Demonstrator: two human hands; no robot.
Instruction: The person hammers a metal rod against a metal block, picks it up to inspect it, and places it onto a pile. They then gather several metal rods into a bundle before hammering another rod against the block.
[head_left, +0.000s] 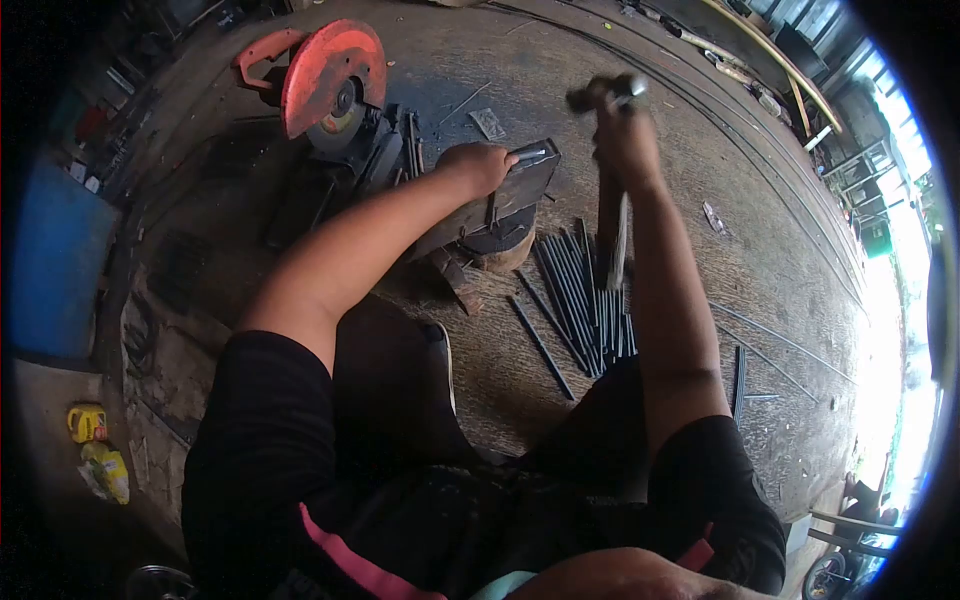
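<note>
My left hand is closed around a short metal rod, whose end lies over the dark metal block. The block rests by a round wooden stump. To the right, my right hand is raised and wrapped round a hammer. The hammer's blurred head is above the hand and its handle hangs down below it, apart from the block. Between my legs and the stump, several dark metal rods lie in a loose pile on the ground.
A red cut-off saw stands at the upper left, beside the block. Long thin bars run along the ground on the right. A blue panel and yellow containers are at the far left.
</note>
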